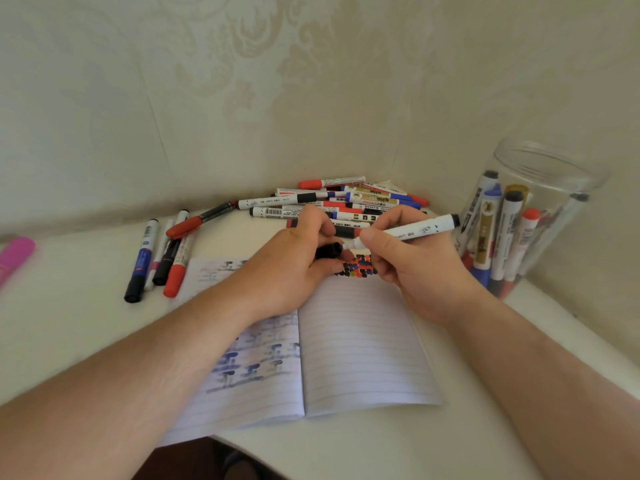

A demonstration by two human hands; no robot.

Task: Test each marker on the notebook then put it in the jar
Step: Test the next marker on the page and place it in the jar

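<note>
Right hand (pixel 412 268) holds marker (pixel 408 232); left hand (pixel 294 268) grips cap (pixel 329 251).

Left arm: bare forearm reaching in from the lower left, angled toward the middle.
Left hand (pixel 294 263): fingers curled, grip closed around a small black cap.
Right arm: bare forearm coming from the lower right.
Right hand (pixel 412 268): fingers pinching a marker near its tip.

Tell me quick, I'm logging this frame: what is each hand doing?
Left hand: closed on a black cap.
Right hand: closed on a white marker, its tip at the cap.
</note>
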